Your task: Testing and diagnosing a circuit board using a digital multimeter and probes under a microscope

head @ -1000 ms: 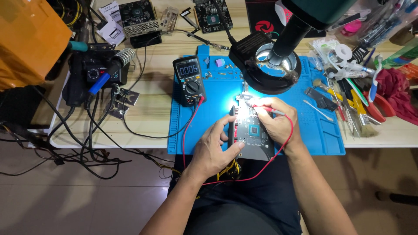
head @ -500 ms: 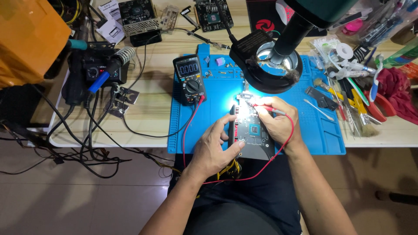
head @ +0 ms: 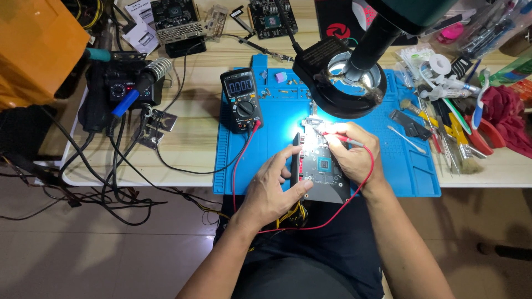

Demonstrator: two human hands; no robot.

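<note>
A grey circuit board lies on the blue work mat under a bright lamp. My left hand grips a black probe along the board's left edge. Held like a pen in my right hand, a red probe has its tip touching the board's brightly lit top end. The red lead loops round my right wrist and runs back to a black multimeter, which stands at the mat's upper left.
A microscope with a ring light hangs over the mat's top. Tweezers, brushes and cutters lie right. A soldering station with cables sits left, an orange box at far left. More circuit boards lie at the back.
</note>
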